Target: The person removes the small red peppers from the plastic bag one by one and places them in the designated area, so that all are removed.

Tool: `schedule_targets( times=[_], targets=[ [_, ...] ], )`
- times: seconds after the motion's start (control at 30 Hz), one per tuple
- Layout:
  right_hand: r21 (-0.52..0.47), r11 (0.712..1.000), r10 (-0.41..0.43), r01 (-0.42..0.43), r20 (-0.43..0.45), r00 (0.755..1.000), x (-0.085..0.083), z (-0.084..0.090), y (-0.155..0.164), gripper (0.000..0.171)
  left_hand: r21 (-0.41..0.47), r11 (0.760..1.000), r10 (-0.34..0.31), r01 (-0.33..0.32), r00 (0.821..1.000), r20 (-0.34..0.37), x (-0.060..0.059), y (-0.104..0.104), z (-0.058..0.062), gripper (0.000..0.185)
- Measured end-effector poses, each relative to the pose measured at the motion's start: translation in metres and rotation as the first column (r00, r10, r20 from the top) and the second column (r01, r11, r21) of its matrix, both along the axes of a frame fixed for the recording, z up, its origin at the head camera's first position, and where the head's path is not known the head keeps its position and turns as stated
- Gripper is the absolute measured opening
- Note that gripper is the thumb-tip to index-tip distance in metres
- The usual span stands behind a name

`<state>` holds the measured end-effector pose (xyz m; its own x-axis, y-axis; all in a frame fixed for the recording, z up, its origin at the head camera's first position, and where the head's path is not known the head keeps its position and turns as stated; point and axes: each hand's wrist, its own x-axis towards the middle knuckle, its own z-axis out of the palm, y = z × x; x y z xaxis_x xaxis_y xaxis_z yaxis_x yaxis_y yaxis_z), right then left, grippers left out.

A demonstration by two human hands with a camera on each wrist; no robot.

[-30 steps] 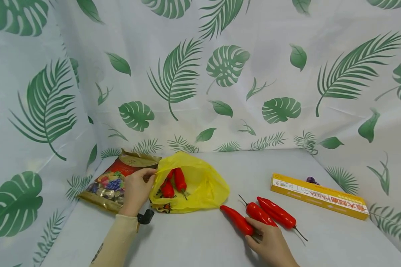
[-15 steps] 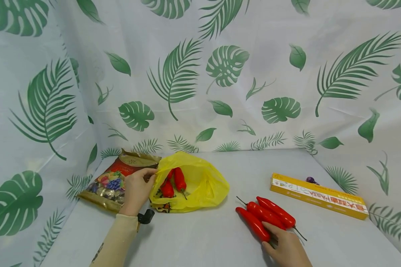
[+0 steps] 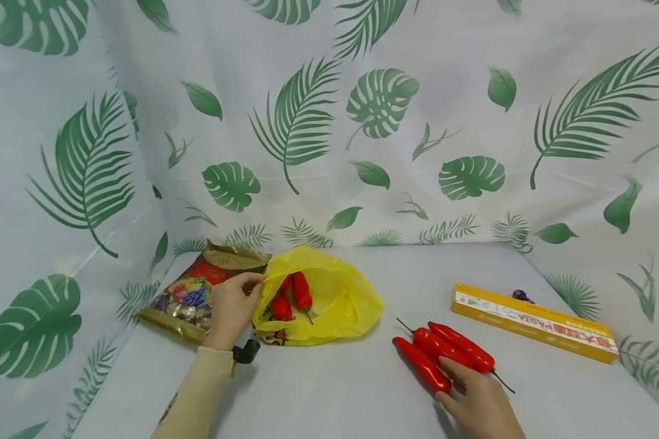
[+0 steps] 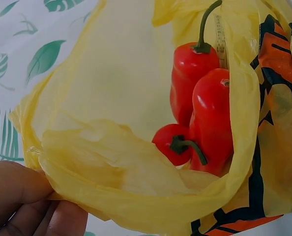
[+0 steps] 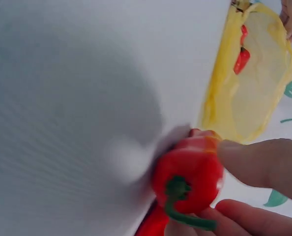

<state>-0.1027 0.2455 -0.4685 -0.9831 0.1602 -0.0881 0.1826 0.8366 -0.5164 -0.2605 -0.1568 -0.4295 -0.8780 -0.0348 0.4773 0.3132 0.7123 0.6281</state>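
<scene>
Fingers of the right hand [image 3: 480, 402] curl over the stem ends of three red chili peppers [image 3: 442, 356] lying side by side on the grey table [image 3: 340, 390], low and right of centre in the head view. The hand comes in from the bottom edge, palm down, wrist toward the viewer. In the right wrist view a thumb and a finger pinch one pepper [image 5: 189, 179] at its green-stemmed end, with another pepper just under it; whether all three are held is unclear.

Farther left, the left forearm in a beige sleeve [image 3: 194, 399] runs up from the bottom edge, with a small black device [image 3: 246, 352] at the wrist. The left hand [image 3: 232, 308] rests with its back up, thumb and fingertips pinching the rim of a yellow plastic bag [image 3: 335, 299] and holding its mouth open. The left wrist view shows the fingers [image 4: 23, 196] pressed together on the yellow film, and three more red peppers [image 4: 205, 118] bunched inside the bag, stems pointing various ways.

Just behind the left hand lies a red and gold snack packet [image 3: 198, 292], touching the bag's left side. Off to the right, well apart from the peppers, a long yellow pasta box [image 3: 532, 322] lies slanted, with a small purple thing [image 3: 522, 296] behind it. White curtain with green leaf prints [image 3: 373, 110] closes the back and both sides.
</scene>
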Motion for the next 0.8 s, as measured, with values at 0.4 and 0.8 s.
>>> schedule_targets(
  times=[0.4, 0.8],
  targets=[
    [-0.170, 0.980, 0.081, -0.101, -0.121, 0.989, -0.023, 0.021, -0.024, 0.065, 0.005, 1.000, 0.008, -0.008, 1.000, 0.010, -0.001, 0.000, 0.006, 0.014],
    [-0.237, 0.910, 0.269, -0.341, -0.288, 0.919, -0.094, 0.007, -0.091, 0.053, 0.020, 1.000, -0.011, 0.011, 1.000, 0.014, -0.002, 0.004, 0.001, 0.014]
  ],
)
